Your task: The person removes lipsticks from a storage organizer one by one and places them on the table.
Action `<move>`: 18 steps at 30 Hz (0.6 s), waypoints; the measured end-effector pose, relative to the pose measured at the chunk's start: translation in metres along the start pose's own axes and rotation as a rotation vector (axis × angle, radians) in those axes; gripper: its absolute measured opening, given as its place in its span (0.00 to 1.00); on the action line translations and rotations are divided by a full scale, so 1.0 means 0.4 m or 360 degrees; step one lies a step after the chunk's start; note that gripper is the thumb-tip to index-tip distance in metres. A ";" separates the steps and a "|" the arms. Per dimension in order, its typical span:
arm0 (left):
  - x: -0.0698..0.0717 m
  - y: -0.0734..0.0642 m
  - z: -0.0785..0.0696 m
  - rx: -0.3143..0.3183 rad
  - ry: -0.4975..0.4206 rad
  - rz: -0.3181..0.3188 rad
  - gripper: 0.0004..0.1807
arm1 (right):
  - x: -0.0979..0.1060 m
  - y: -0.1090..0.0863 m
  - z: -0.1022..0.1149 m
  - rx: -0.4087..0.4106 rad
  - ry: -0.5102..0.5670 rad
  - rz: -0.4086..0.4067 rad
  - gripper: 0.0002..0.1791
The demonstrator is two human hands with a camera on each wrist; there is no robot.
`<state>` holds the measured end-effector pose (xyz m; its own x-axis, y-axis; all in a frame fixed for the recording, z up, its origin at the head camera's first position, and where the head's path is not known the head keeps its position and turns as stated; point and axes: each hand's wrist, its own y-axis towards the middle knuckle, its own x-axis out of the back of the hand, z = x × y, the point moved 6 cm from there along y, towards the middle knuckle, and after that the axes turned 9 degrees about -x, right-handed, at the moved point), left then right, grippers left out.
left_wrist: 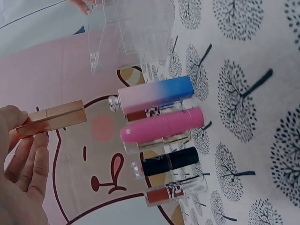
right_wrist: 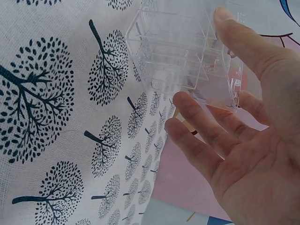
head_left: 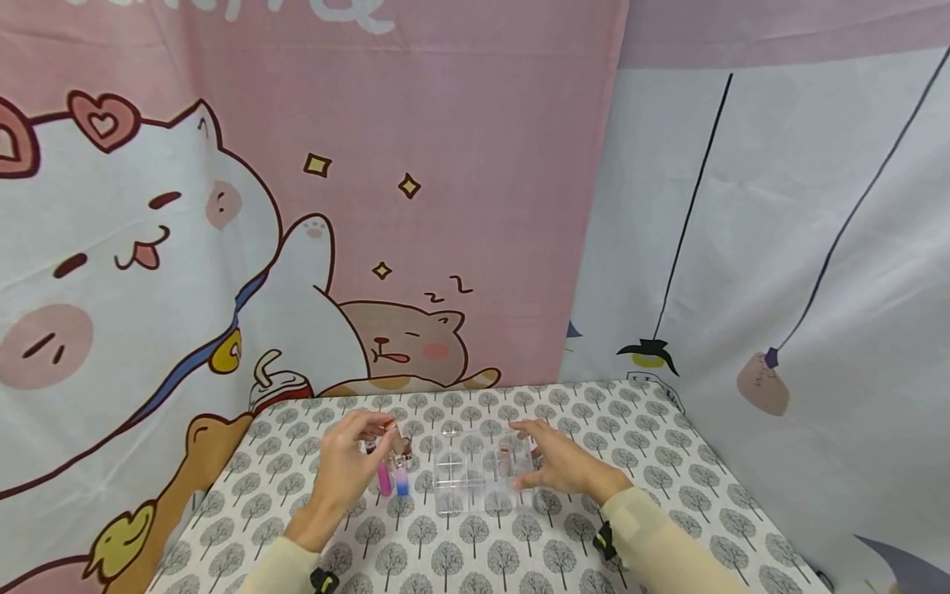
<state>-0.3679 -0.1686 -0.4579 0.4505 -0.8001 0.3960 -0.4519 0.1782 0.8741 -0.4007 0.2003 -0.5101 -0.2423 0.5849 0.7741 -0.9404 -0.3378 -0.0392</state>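
My left hand (head_left: 347,455) pinches a gold lipstick tube (left_wrist: 54,118) between thumb and fingers, raised over a group of lip products. Below it stand a pink-to-blue lipstick (left_wrist: 159,93), a bright pink tube (left_wrist: 164,124), a black lipstick (left_wrist: 171,161) and a clear tube with reddish-brown colour (left_wrist: 159,196). To their right sits a clear divided organizer (head_left: 449,502), with a brownish tube (head_left: 505,462) in a compartment at its right side. My right hand (head_left: 560,464) spans the organizer's right end, thumb at the near side, fingers spread and loosely bent toward the far side.
A tablecloth (head_left: 445,557) printed with grey trees covers the table. Behind it hangs a pink cloth (head_left: 490,206) with cartoon animals, and a pale cloth (head_left: 853,272) hangs on the right. More tubes stand partly hidden behind the front lip products.
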 end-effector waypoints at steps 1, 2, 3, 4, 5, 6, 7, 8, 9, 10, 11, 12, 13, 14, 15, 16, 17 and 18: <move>0.003 -0.001 0.003 0.0011 0.0014 0.0001 0.18 | 0.000 0.000 -0.001 -0.0003 0.0001 -0.0001 0.62; 0.005 -0.002 0.006 0.0026 0.0024 0.0003 0.18 | 0.000 0.001 -0.001 -0.0002 -0.0005 -0.0005 0.62; 0.008 -0.003 0.008 0.0041 0.0035 0.0005 0.18 | 0.001 0.001 -0.002 0.0001 -0.0007 -0.0011 0.62; 0.011 -0.004 0.010 0.0058 0.0041 0.0009 0.18 | 0.001 0.002 -0.003 0.0002 -0.0013 -0.0013 0.62; 0.014 -0.005 0.012 0.0065 0.0048 0.0009 0.18 | 0.001 0.003 -0.003 0.0006 -0.0018 -0.0017 0.62; 0.017 -0.006 0.013 0.0073 0.0051 0.0005 0.18 | 0.001 0.004 -0.004 0.0009 -0.0025 -0.0019 0.62; 0.020 -0.006 0.015 0.0075 0.0050 0.0002 0.18 | 0.000 0.005 -0.005 0.0013 -0.0031 -0.0021 0.62; 0.023 -0.007 0.016 0.0075 0.0050 -0.0003 0.18 | 0.000 0.006 -0.007 0.0015 -0.0036 -0.0021 0.62; 0.026 -0.007 0.019 0.0072 0.0054 -0.0006 0.18 | 0.000 0.006 -0.007 0.0016 -0.0033 -0.0021 0.62; 0.028 -0.008 0.021 0.0070 0.0056 -0.0010 0.18 | -0.001 0.006 -0.008 0.0015 -0.0033 -0.0017 0.62; 0.030 -0.009 0.024 0.0068 0.0062 -0.0013 0.18 | -0.001 0.006 -0.009 0.0016 -0.0031 -0.0018 0.62; 0.032 -0.010 0.027 0.0068 0.0069 -0.0015 0.18 | -0.001 0.006 -0.009 0.0016 -0.0033 -0.0019 0.62; 0.034 -0.012 0.031 0.0068 0.0074 -0.0014 0.18 | -0.001 0.005 -0.009 0.0015 -0.0034 -0.0021 0.62; 0.036 -0.014 0.035 0.0072 0.0078 -0.0014 0.18 | -0.001 0.005 -0.010 0.0014 -0.0036 -0.0023 0.62; 0.038 -0.017 0.039 0.0078 0.0088 -0.0011 0.18 | 0.000 0.005 -0.010 0.0011 -0.0035 -0.0025 0.62; 0.040 -0.020 0.044 0.0088 0.0095 -0.0007 0.17 | 0.000 0.004 -0.010 0.0011 -0.0037 -0.0025 0.62; 0.042 -0.023 0.048 0.0100 0.0104 -0.0001 0.18 | 0.000 0.004 -0.010 0.0010 -0.0038 -0.0025 0.62; 0.045 -0.027 0.053 0.0113 0.0107 0.0004 0.18 | 0.000 0.004 -0.010 0.0008 -0.0038 -0.0024 0.62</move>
<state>-0.3713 -0.1971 -0.4663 0.4991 -0.7590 0.4181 -0.5054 0.1369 0.8519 -0.4032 0.2027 -0.5125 -0.2225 0.5722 0.7893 -0.9427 -0.3328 -0.0245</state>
